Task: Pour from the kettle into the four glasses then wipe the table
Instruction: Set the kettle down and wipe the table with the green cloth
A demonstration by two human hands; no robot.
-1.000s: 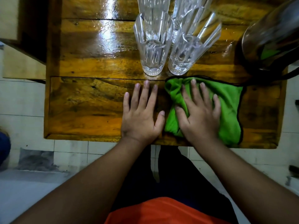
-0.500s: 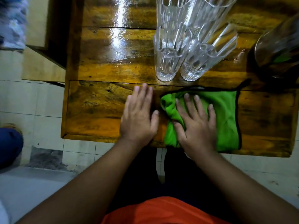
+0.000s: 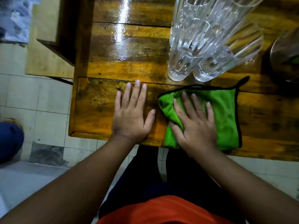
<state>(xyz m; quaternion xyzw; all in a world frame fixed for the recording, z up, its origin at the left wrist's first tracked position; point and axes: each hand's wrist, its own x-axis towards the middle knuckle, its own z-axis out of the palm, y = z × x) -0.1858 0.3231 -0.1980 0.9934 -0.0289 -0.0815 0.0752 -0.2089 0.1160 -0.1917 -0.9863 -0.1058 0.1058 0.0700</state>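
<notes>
A green cloth [image 3: 224, 113] with a black hem lies on the near part of the glossy wooden table [image 3: 103, 101]. My right hand [image 3: 194, 122] presses flat on the cloth's left half, fingers spread, and the cloth bunches at its left edge. My left hand [image 3: 131, 115] rests flat and open on the bare wood just left of the cloth. Tall cut-glass tumblers [image 3: 191, 50] stand close together right behind the cloth. The kettle [image 3: 286, 57] shows only as a dark metal curve at the right edge.
A pale wooden bench or stool [image 3: 48, 50] stands left of the table over the tiled floor [image 3: 35, 102]. A blue object [image 3: 9, 139] sits on the floor at far left. The table's near edge runs just under my wrists.
The view has shifted so the table sits further right and lower. My right hand has pushed the cloth's left edge into a bunch. My left hand's fingers have drawn closer together.
</notes>
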